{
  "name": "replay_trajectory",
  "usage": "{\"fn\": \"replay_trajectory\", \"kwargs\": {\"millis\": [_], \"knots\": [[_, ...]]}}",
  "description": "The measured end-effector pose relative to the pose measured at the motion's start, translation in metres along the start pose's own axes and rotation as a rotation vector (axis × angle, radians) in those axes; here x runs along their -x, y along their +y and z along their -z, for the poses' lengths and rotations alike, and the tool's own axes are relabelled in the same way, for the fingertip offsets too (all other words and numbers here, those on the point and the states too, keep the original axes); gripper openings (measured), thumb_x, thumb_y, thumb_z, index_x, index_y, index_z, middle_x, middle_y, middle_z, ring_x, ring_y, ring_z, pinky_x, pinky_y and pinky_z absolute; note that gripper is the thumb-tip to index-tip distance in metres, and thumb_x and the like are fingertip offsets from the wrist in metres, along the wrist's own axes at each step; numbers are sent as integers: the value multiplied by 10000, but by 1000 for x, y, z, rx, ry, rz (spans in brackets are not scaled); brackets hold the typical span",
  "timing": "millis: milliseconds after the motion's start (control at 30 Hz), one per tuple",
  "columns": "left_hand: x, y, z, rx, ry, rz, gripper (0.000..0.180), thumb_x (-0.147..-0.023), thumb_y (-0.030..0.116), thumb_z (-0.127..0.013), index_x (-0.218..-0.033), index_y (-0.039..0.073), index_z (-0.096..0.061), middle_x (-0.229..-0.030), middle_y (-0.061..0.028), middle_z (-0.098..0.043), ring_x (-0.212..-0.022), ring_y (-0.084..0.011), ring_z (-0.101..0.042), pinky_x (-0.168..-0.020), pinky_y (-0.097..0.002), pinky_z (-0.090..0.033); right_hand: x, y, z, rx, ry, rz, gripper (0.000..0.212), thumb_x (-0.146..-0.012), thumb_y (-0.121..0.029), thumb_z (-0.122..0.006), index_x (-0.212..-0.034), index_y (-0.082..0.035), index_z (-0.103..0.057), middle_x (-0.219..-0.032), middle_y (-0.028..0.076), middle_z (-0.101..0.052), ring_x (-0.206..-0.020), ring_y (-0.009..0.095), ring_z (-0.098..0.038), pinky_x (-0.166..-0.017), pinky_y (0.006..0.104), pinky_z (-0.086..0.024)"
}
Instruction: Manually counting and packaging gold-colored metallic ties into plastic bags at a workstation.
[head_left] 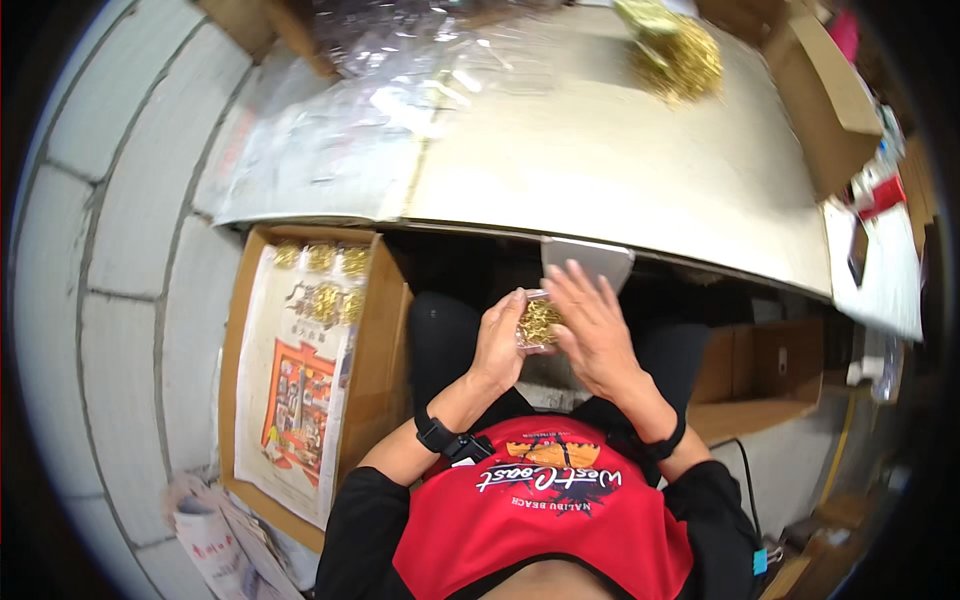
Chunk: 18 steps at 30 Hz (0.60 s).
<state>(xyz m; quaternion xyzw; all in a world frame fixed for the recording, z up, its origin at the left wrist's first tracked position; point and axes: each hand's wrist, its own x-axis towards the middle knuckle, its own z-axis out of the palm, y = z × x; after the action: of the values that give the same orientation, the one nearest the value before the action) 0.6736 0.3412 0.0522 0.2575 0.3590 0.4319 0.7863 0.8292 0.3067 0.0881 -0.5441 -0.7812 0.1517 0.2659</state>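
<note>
A small clear plastic box point(538, 324) full of tiny gold-coloured metal pieces is above my lap, just in front of the table edge. My left hand point(496, 348) grips it from the left side, fingers wrapped around its edge. At the right side of the box is my right hand point(592, 332), its fingers stretched out and its thumb close to the box corner. Whether the thumb touches the box I cannot tell. Behind the right fingertips a flat grey panel point(606, 258) stands out from the table edge. The kind of metal piece is too small to make out.
On the left, a cardboard box point(378, 390) holds several similar gold-filled boxes point(322, 300) on a printed sheet point(298, 400). A heap of gold pieces point(690, 65) lies on the table point(600, 160), with clear plastic bags point(340, 130) at its left. Another carton point(765, 365) sits at right.
</note>
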Motion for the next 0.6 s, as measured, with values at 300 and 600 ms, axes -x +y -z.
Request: {"fn": "replay_trajectory", "kwargs": {"millis": [300, 600], "knots": [[74, 158, 109, -121, 306, -290, 318, -967, 236, -346, -1036, 16, -564, -962, -120, -624, -854, -205, -644, -738, -369, -556, 20, -41, 27, -225, 340, -201, 378, -886, 16, -474, -1264, 11, -478, -1239, 167, -535, -1121, 272, -544, -956, 340, -411], [131, 246, 298, -236, 903, -444, 193, -909, 136, -473, -996, 1, -581, -845, -73, -549, -656, -151, -545, -587, -355, -569, 19, -73, 16, -244, 226, -240, 418, -855, 81, -488, -1262, -15, -480, -1182, 145, -550, -945, 221, -605, -832, 298, -468]]}}
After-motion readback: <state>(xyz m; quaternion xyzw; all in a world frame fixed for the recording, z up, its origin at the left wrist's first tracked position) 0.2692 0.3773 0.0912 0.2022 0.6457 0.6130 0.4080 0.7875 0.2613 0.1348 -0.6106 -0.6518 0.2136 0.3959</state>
